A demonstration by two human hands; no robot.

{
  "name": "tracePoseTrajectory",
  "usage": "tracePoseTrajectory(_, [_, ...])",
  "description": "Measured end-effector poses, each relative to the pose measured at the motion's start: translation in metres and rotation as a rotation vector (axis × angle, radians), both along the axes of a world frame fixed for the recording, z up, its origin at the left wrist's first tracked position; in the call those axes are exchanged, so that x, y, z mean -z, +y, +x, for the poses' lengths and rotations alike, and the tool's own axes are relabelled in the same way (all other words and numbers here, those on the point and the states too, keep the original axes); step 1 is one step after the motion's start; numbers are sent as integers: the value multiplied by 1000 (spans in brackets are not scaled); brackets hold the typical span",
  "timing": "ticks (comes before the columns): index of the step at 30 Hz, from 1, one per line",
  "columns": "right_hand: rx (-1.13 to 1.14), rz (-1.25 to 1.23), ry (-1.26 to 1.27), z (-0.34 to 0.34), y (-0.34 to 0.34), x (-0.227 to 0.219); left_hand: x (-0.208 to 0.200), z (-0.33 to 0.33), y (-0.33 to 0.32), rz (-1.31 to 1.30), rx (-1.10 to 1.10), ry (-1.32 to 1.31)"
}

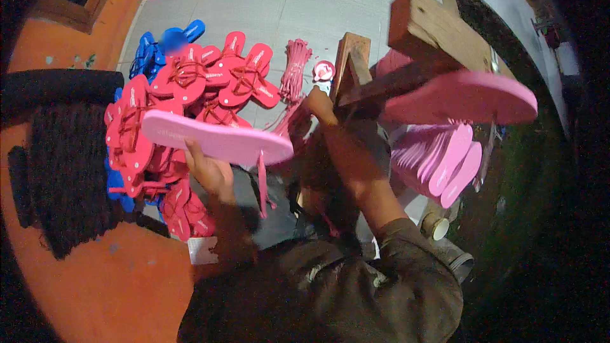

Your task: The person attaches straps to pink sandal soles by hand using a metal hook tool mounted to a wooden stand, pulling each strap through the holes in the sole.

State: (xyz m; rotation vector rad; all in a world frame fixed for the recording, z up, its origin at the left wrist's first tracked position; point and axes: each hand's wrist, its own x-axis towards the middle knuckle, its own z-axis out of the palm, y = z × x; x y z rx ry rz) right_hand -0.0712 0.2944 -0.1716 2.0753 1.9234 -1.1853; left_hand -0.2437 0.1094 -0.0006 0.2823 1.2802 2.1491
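Pink sole (216, 140) held at 9 o'clock of view centre, pink strap (262, 184) hanging below it; strapping judged partway.
Red sandals (187, 76) heaped at 10, straps seen on several, judged done. Pink sole pinched at its lower edge by the left hand's (215, 174) fingers. Strap bundle (295, 67) at 12; right hand (322, 107) just past 12, fingers curled, grip cannot be told. Stacked soles (438, 159) at 3, no straps made out, judged left to do. Movement bounded by heap and by wooden frame (438, 32) at 1–2; pale tiled floor (260, 0) seen toward 11–12.
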Motion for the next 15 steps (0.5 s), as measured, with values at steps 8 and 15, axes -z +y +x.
tracePoseTrajectory(8, [149,53,-112,8,45,60,18,-7,-16,-337,25,48])
tracePoseTrajectory(15, [50,-57,-103,7,53,85,26,-9,-16,-118,83,-255])
